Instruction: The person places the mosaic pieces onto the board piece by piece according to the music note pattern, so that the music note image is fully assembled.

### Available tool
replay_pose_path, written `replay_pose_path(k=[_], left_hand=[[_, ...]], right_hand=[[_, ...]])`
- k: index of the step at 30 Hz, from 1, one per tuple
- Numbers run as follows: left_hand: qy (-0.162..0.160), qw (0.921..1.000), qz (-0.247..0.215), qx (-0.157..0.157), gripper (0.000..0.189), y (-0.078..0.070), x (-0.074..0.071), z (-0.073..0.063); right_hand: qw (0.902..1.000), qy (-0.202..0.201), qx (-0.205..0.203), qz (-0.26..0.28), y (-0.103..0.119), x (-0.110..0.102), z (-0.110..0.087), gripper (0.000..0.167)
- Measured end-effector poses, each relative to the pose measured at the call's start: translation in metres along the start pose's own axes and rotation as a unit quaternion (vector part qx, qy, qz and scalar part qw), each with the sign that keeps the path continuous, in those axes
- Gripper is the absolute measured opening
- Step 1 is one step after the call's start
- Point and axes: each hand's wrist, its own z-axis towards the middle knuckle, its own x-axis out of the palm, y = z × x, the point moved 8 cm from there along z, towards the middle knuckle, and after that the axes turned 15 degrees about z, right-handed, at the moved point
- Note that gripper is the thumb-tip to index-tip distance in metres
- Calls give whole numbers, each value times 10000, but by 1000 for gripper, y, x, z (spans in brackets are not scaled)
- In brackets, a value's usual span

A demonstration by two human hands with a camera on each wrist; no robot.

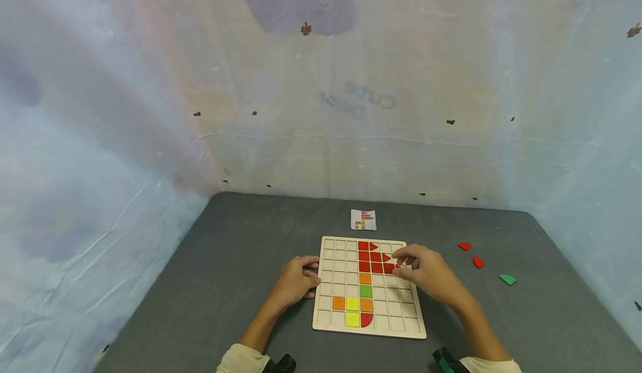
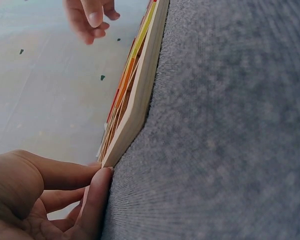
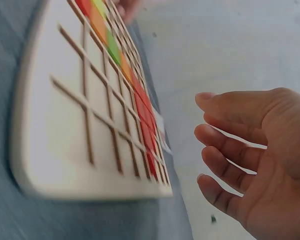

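A square wooden grid board (image 1: 401, 309) lies on the table, with red, orange, green and yellow pieces set in its cells. At its left edge, my left hand (image 1: 292, 279) pinches the board's rim between thumb and fingers; the left wrist view shows this near a corner. My right hand (image 1: 432, 275) hovers over the board's upper right, by the red triangle pieces (image 1: 386, 257). Its fingers are loosely bent and spread, with nothing between them in the right wrist view. A red quarter-round piece (image 1: 366, 319) sits in the bottom row beside a yellow square (image 1: 353, 319).
Behind the board lies a small pattern card (image 1: 368, 225) printed with a coloured grid figure. To the right on the dark grey table (image 1: 241, 239) are two loose red pieces (image 1: 478, 262) and a green one (image 1: 507, 279). A patterned cloth (image 1: 301, 155) hangs behind the table.
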Motion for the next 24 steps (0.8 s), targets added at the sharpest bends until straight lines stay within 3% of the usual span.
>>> replay_pose_path(k=[8,24], left_hand=[[-24,10000,-47,9,52,0,0,0],[-13,10000,49,28,50,2,0,1]], right_hand=[[9976,-550,427,42,-24,-44,-10,38],[9901,-1223,640,-257,-73,-101,-34,46]])
